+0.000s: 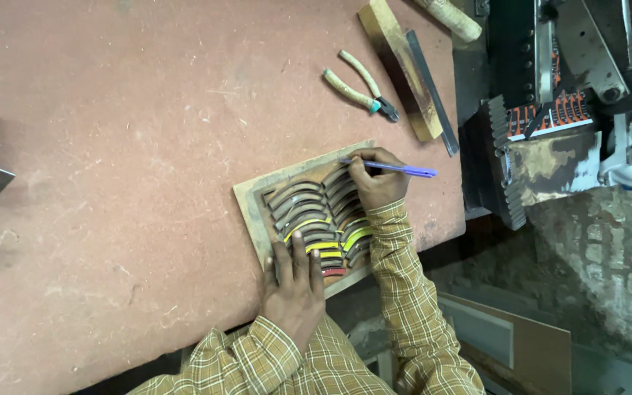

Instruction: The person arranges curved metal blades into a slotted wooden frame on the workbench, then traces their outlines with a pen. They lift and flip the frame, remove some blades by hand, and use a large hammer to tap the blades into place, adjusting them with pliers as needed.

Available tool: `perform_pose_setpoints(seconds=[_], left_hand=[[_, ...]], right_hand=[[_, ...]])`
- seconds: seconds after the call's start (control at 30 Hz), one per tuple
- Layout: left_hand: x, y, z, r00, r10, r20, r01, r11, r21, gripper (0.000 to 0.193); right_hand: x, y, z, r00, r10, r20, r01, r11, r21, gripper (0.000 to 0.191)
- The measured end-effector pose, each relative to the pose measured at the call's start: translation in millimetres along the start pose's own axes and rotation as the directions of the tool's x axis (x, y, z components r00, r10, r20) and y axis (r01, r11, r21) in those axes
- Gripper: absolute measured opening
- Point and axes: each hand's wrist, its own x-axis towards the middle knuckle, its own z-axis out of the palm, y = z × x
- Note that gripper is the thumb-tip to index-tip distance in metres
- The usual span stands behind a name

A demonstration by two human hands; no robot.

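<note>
Reddish table [111,146], pliers [360,91] beside board [254,208]

One wooden board [251,208] lies on the reddish table [111,146], carrying two columns of curved metal strips [298,208]; exact strip count cannot be told. Two hands are present: left hand [294,289] and right hand [376,179]. One purple pen [396,169]. One pair of pliers [363,89]. One wooden block [398,66]. One flat metal bar [433,95].
</note>
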Motion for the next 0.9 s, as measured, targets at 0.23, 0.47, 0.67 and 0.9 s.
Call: perform_pose_setpoints(seconds=[0.23,0.47,0.67,0.9], left_hand=[[-2,1,-4,1.0,0.005,0.028,-0.006,1.0,0.017,0.059],[-4,3,0,0.999,0.018,0.046,-0.02,0.999,0.038,0.06],[-28,0,26,0.977,0.036,-0.208,-0.047,0.998,-0.045,0.063],[-27,30,58,0.881,-0.005,-0.472,0.069,0.99,0.119,0.057]], right_hand=[[-3,-3,0,0.997,-0.067,0.03,0.064,0.993,0.095,0.008],[-17,8,-48,0.876,0.44,-0.199,-0.209,0.717,0.665,0.019],[-79,51,-90,0.959,0.244,-0.14,-0.168,0.895,0.413,0.018],[-115,83,-125,0.98,-0.196,-0.034,0.196,0.981,-0.011,0.016]])
